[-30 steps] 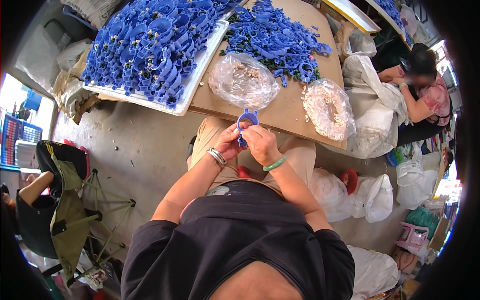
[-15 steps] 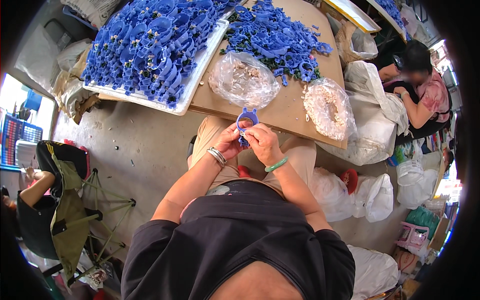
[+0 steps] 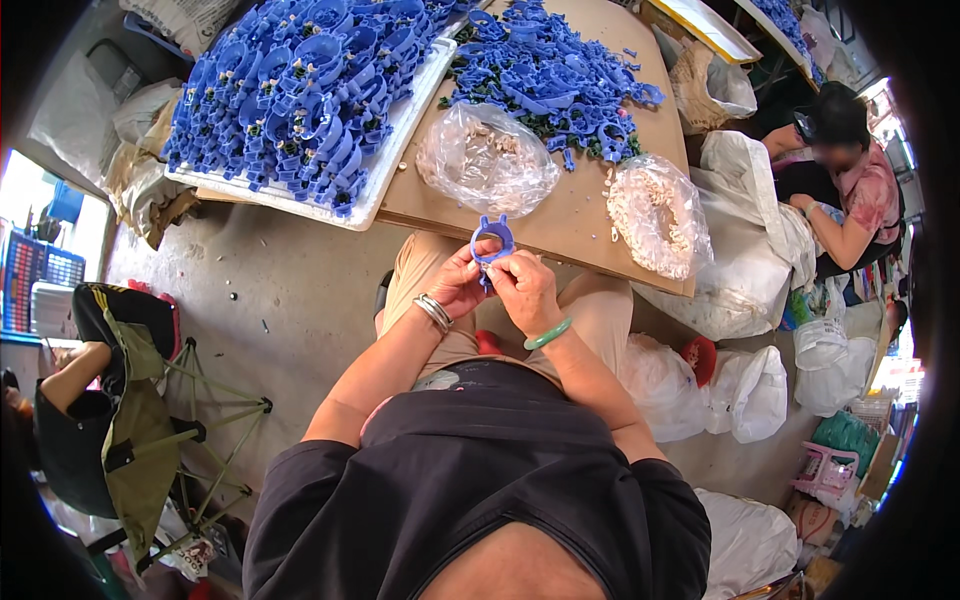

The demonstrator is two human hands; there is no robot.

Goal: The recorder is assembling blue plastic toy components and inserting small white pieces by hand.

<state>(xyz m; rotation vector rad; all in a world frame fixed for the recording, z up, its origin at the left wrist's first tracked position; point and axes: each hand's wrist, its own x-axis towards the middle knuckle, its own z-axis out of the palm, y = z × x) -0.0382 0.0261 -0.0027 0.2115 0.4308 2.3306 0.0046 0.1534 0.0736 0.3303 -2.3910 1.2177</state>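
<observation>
Between my two hands, over my lap at the table's near edge, is a blue plastic ring-shaped part [image 3: 506,235] with two small prongs on top. My left hand [image 3: 458,283] is closed on its left side. With pinched fingers, my right hand [image 3: 526,291] works at the lower end of the same part, where a small pale bit shows; the fingertips hide most of that spot. Just beyond my hands a clear bag of small cream-coloured pieces [image 3: 487,165] rests on the cardboard-topped table [image 3: 410,195]. A similar bag [image 3: 658,217] lies at the table's right corner.
A white tray [image 3: 372,205] heaped with blue parts stands at the far left, beside a loose pile of blue parts [image 3: 560,85]. White sacks [image 3: 745,250] crowd the right side, near a seated person [image 3: 850,190]. A folding chair [image 3: 140,420] stands on the left.
My right hand has shifted very slightly on the part, and the ring has tipped a little. The seated person at the right has raised a hand towards the head.
</observation>
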